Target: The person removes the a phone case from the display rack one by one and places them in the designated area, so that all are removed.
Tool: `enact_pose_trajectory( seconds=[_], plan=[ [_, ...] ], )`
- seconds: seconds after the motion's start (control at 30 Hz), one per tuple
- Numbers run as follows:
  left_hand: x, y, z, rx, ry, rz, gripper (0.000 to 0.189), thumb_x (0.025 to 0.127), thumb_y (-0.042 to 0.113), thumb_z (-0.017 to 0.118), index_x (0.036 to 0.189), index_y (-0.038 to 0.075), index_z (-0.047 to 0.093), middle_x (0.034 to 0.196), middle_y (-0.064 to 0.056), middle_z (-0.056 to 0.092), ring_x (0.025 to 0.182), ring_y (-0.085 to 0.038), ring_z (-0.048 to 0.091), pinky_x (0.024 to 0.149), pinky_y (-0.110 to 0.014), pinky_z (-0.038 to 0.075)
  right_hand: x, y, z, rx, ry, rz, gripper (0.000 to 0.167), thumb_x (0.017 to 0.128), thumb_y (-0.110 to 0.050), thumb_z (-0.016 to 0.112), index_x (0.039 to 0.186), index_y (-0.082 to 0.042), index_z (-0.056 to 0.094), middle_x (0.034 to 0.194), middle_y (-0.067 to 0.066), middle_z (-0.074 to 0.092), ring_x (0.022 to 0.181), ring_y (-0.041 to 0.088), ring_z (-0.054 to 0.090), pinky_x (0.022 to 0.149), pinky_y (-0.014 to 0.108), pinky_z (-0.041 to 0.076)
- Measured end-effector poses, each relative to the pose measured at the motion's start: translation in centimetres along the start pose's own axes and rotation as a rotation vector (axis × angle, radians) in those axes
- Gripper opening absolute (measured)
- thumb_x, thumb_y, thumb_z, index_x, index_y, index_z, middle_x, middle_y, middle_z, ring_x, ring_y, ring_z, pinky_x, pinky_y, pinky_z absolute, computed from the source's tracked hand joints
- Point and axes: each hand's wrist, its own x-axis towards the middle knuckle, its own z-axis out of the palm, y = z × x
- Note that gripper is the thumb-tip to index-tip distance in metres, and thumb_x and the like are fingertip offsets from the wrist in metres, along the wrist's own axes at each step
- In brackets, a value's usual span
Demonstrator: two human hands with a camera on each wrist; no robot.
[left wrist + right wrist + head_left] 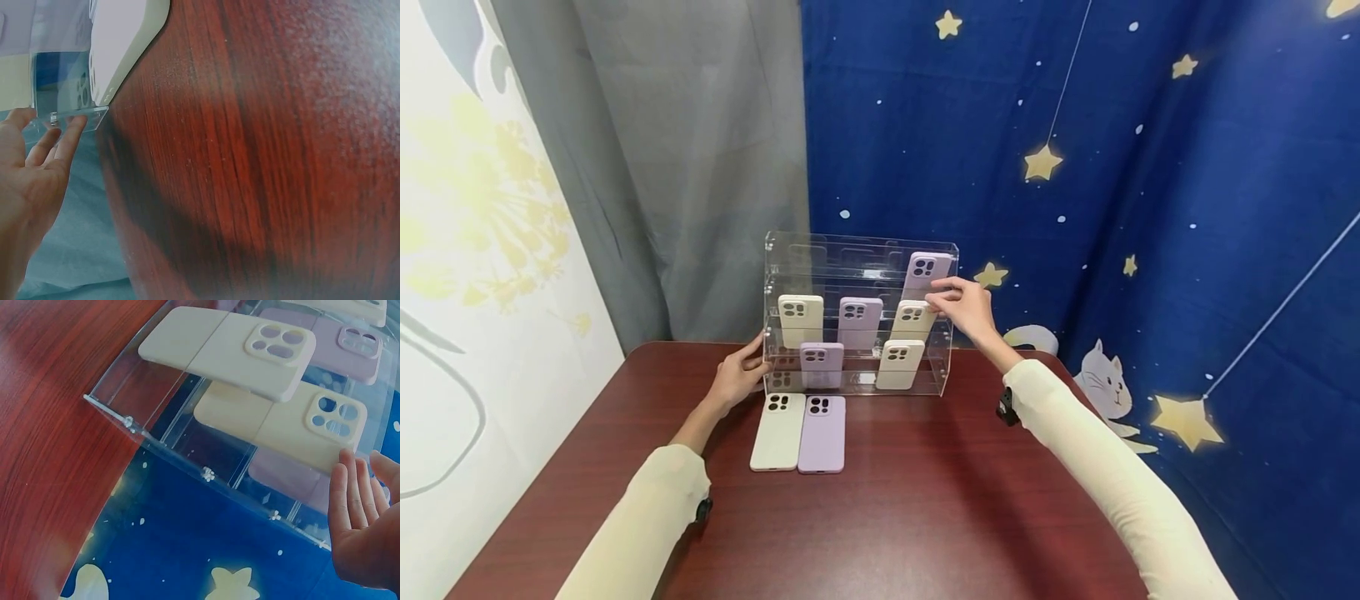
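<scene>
A clear acrylic display stand point(857, 385) holds cream and purple phone cases in tiers. My right hand point(966, 310) is at the upper right corner of a cream phone case point(281, 422) in the stand's right column. In the right wrist view its fingers are fairly straight at the case's top edge, the thumb apart from them. Just behind stands a purple phone case point(927, 268), and in front another cream case point(900, 367). My left hand point(739, 377) touches the stand's left side, fingers extended, at a lower clear corner point(97, 115) in the left wrist view.
A cream case point(777, 437) and a purple case point(822, 442) lie side by side on the dark red table point(925, 517), before the stand. More cases, one cream point(801, 325) and one purple point(860, 325), stand in the tiers. Curtains point(925, 125) hang behind.
</scene>
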Motion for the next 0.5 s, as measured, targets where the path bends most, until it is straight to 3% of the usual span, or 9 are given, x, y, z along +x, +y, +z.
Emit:
enact_pose_trajectory(
  seconds=[0.2,0.5],
  plan=[
    [-0.25,0.13,-0.12,-0.005,-0.004,0.006,0.074,0.105,0.006,0.061,0.164,0.034,0.027,0.144,-0.032,0.053,0.125,-0.043,0.061,0.088,-0.046,0.061,0.52,0.31,-0.57,-0.002,0.032,0.015,0.032,0.093,-0.012,0.08,0.122,0.0,0.074,0.094,0.02,0.078,0.085,0.039,0.077,0.069,0.032,0.065],
    [-0.31,0.12,-0.21,-0.006,-0.015,0.018,0.072,0.106,0.006,0.06,0.165,0.03,0.027,0.144,-0.032,0.054,0.124,-0.044,0.062,0.087,-0.046,0.061,0.8,0.95,-1.01,0.059,0.037,0.052,0.032,0.094,-0.01,0.079,0.123,0.003,0.073,0.097,0.024,0.077,0.085,0.041,0.076,0.078,0.049,0.063]
  ],
)
